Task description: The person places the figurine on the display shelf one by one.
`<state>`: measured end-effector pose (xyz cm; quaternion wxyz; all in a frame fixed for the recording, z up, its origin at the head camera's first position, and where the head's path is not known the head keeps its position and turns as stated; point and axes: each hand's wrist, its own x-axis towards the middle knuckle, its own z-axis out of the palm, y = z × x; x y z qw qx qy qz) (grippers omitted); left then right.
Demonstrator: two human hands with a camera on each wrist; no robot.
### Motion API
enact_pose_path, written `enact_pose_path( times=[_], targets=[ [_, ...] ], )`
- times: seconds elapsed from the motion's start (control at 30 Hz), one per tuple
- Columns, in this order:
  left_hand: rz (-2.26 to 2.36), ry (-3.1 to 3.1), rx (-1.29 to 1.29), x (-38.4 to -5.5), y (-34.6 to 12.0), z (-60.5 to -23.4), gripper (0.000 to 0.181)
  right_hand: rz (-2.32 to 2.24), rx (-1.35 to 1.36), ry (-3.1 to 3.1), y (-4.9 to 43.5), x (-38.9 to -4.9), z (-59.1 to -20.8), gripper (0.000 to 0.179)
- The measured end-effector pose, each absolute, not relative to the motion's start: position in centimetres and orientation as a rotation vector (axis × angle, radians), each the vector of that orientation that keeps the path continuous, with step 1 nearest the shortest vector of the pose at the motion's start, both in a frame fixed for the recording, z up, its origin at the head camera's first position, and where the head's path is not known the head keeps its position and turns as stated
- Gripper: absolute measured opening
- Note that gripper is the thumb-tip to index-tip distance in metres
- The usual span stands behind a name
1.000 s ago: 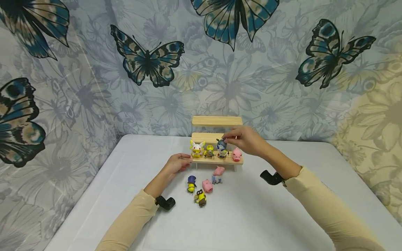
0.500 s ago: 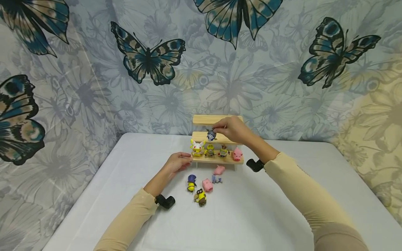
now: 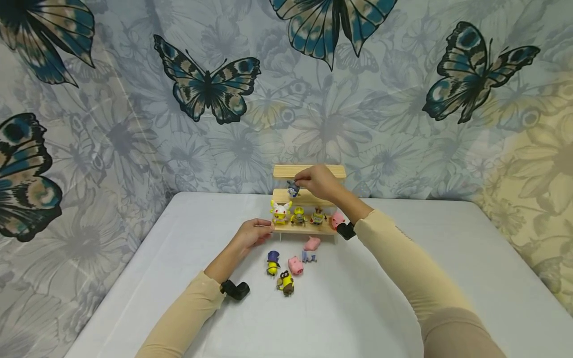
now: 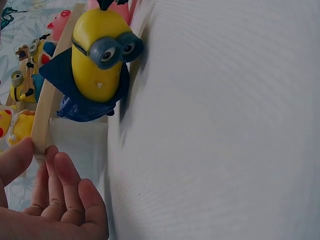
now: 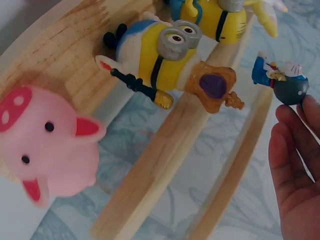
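A small figurine with a dark grey cap and blue and white body (image 5: 286,80) is pinched by my right hand (image 3: 323,183) at the left part of the rack's middle tier. My left hand (image 3: 251,234) grips the left end of the lowest plank of the wooden tiered rack (image 4: 46,112) between thumb and fingers. Along that lowest plank stand a white and yellow figurine with long ears (image 3: 280,213), a yellow minion figurine (image 3: 298,216), a crowned minion (image 5: 170,57) and a pink pig (image 5: 55,140). Whether the held figurine touches the plank cannot be told.
In front of the rack on the white-covered table (image 3: 358,308) lie a minion in a dark blue cape (image 4: 97,55), a brown and yellow minion (image 3: 285,283), a pink pig (image 3: 295,265) and a pink and grey-blue figurine (image 3: 311,248). A butterfly-patterned cloth (image 3: 241,149) hangs behind.
My right hand has lifted the grey-capped figurine from in front of the crowned minion and carried it up and leftward to the middle tier. The left hand has kept its hold.
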<state>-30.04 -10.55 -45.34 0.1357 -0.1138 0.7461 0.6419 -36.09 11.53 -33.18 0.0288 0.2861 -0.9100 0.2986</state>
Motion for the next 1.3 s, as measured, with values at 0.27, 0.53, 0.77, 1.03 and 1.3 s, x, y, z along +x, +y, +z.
enact_pose_path(
  times=[0.27, 0.53, 0.77, 1.03, 1.3],
  targets=[
    [1.86, 2.155, -0.335, -30.1, -10.6, -45.3, 0.029, 0.907, 0.814, -2.83, 9.9, -36.8, -33.9, 0.021],
    [1.861, 2.15, -0.33, -30.1, -10.7, -45.2, 0.031, 0.932, 0.753, -2.896, 9.2, -37.0, -34.3, 0.024],
    [1.861, 2.14, -0.332, -30.2, -10.7, -45.2, 0.031, 0.951, 0.749, -2.921, 9.1, -37.3, -34.4, 0.027],
    [1.859, 2.14, -0.336, -30.1, -10.7, -45.1, 0.031, 0.957, 0.745, -2.946, 8.9, -37.5, -34.9, 0.033],
    [1.857, 2.133, -0.33, -30.1, -10.7, -45.1, 0.031, 0.833, 0.753, -2.82, 10.0, -36.9, -34.5, 0.029]
  ],
)
